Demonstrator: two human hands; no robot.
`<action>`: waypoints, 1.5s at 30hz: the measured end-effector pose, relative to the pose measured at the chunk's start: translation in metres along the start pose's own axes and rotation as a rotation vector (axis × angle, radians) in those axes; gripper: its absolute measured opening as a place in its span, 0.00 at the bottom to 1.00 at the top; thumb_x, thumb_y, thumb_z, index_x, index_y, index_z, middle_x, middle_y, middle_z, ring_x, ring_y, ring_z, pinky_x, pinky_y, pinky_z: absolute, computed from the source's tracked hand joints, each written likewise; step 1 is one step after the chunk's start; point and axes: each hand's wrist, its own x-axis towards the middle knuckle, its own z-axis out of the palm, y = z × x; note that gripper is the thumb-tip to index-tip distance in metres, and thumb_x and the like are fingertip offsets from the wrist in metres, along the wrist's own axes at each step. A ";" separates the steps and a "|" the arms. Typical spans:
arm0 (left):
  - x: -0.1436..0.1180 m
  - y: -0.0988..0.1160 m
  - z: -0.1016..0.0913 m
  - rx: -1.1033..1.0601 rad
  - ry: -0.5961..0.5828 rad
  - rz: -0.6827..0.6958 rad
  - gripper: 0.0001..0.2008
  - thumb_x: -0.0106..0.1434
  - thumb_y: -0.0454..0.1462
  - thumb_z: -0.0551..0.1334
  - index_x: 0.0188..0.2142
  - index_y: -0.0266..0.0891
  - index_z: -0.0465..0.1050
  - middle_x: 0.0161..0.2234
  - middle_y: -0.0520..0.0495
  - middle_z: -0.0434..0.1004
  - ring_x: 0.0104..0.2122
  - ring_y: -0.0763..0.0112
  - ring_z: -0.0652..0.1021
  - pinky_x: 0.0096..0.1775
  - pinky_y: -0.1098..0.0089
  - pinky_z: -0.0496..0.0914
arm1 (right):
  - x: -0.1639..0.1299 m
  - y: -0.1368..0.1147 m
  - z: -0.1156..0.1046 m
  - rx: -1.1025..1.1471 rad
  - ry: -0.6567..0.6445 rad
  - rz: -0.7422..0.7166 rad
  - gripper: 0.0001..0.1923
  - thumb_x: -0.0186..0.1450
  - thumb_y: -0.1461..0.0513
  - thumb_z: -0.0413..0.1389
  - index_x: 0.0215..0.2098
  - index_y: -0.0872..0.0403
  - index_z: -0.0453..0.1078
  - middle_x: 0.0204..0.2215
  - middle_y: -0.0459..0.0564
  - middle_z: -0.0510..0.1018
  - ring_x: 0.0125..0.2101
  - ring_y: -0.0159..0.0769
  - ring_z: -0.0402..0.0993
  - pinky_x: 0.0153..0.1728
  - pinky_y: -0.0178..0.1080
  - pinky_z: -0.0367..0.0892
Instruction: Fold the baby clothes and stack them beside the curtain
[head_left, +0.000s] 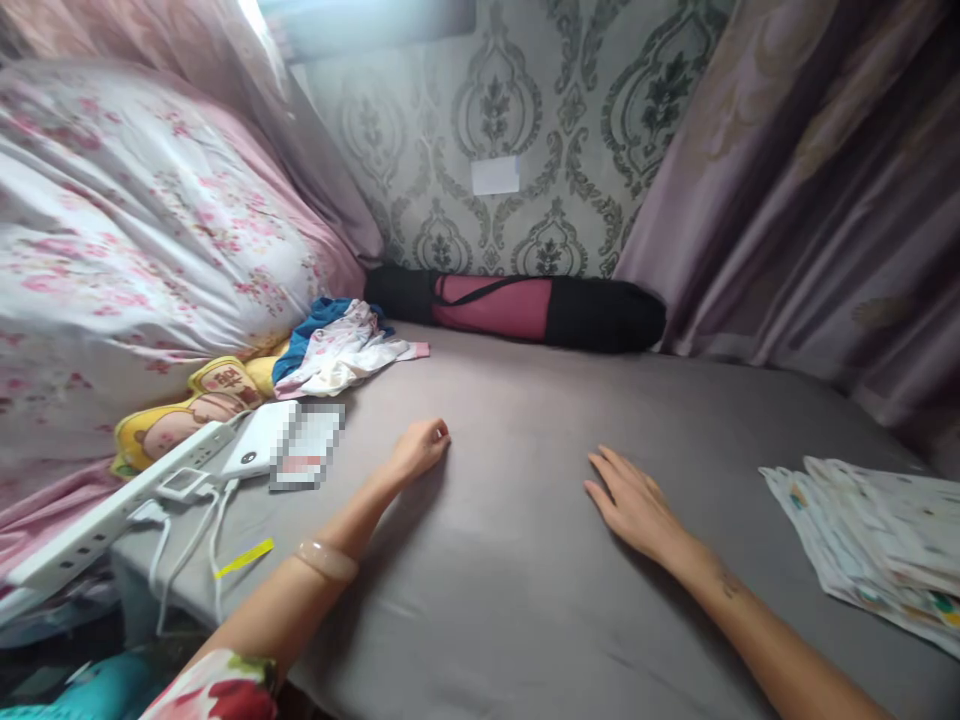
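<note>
My left hand rests on the grey bed sheet with its fingers curled under, holding nothing; a pale bangle sits on that forearm. My right hand lies flat on the sheet, fingers spread, holding nothing. Both hands press on the bare middle of the mattress. A folded patterned cloth lies to the right of my right hand. Left of my left hand are a white power bank and a blurred card.
A floral duvet is heaped at the left. A white power strip with cables, a yellow plush pillow and crumpled clothes lie near it. A pink and black rolled mat lies against the wallpapered wall. Curtains hang right.
</note>
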 end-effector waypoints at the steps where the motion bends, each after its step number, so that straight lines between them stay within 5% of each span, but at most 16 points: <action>1: 0.001 -0.007 -0.005 0.028 0.009 -0.017 0.08 0.61 0.37 0.57 0.36 0.41 0.75 0.31 0.46 0.77 0.34 0.65 0.75 0.36 0.71 0.65 | 0.004 -0.013 0.002 0.009 -0.025 -0.018 0.26 0.67 0.52 0.42 0.60 0.50 0.65 0.62 0.57 0.64 0.60 0.48 0.61 0.59 0.52 0.58; 9: 0.011 -0.073 -0.053 0.221 0.214 -0.110 0.11 0.62 0.38 0.55 0.36 0.39 0.75 0.38 0.43 0.79 0.40 0.62 0.75 0.41 0.68 0.67 | 0.025 -0.076 0.013 -0.009 -0.123 -0.108 0.28 0.70 0.52 0.40 0.63 0.57 0.61 0.64 0.58 0.60 0.64 0.49 0.54 0.62 0.56 0.51; 19: 0.024 -0.125 -0.092 0.445 0.588 -0.362 0.19 0.58 0.40 0.57 0.46 0.31 0.70 0.44 0.33 0.72 0.48 0.47 0.69 0.47 0.57 0.62 | 0.022 -0.078 0.038 -0.027 0.043 -0.096 0.27 0.71 0.54 0.38 0.62 0.55 0.62 0.63 0.55 0.62 0.64 0.48 0.54 0.63 0.56 0.48; 24: 0.043 -0.133 -0.092 0.438 0.535 -0.381 0.20 0.57 0.35 0.55 0.49 0.33 0.70 0.50 0.32 0.70 0.52 0.44 0.66 0.49 0.53 0.59 | 0.022 -0.078 0.038 -0.013 0.050 -0.086 0.26 0.71 0.55 0.39 0.62 0.56 0.62 0.63 0.55 0.62 0.64 0.48 0.53 0.63 0.56 0.48; 29: 0.065 -0.137 -0.097 0.274 0.500 -0.358 0.21 0.57 0.31 0.54 0.50 0.36 0.73 0.49 0.35 0.75 0.52 0.45 0.69 0.52 0.50 0.58 | 0.022 -0.081 0.034 -0.019 0.032 -0.075 0.26 0.71 0.55 0.40 0.62 0.56 0.62 0.63 0.54 0.62 0.64 0.47 0.53 0.63 0.55 0.48; 32: 0.079 -0.136 -0.102 0.020 0.631 -0.363 0.20 0.58 0.33 0.54 0.48 0.38 0.75 0.43 0.40 0.79 0.48 0.51 0.74 0.51 0.54 0.61 | 0.021 -0.081 0.032 -0.021 0.020 -0.073 0.26 0.71 0.55 0.40 0.62 0.55 0.62 0.64 0.54 0.62 0.64 0.47 0.54 0.63 0.55 0.48; 35: 0.092 -0.130 -0.103 -0.295 0.768 -0.192 0.18 0.57 0.35 0.56 0.45 0.36 0.77 0.41 0.44 0.80 0.45 0.57 0.75 0.48 0.63 0.66 | 0.021 -0.081 0.031 -0.025 0.012 -0.071 0.26 0.71 0.55 0.40 0.62 0.56 0.62 0.64 0.54 0.62 0.64 0.47 0.53 0.63 0.55 0.47; 39: 0.102 -0.108 -0.097 -0.673 0.812 0.088 0.16 0.55 0.39 0.59 0.40 0.35 0.78 0.39 0.44 0.80 0.42 0.62 0.77 0.46 0.67 0.68 | 0.021 -0.082 0.029 -0.016 0.001 -0.069 0.27 0.71 0.55 0.40 0.63 0.57 0.62 0.64 0.54 0.61 0.64 0.47 0.53 0.63 0.54 0.46; 45: 0.089 -0.053 -0.082 -0.974 0.695 0.136 0.20 0.52 0.47 0.66 0.40 0.35 0.78 0.35 0.46 0.80 0.36 0.65 0.76 0.39 0.69 0.70 | 0.021 -0.082 0.028 0.009 0.000 -0.062 0.26 0.71 0.55 0.41 0.62 0.56 0.62 0.63 0.55 0.62 0.64 0.47 0.53 0.63 0.55 0.47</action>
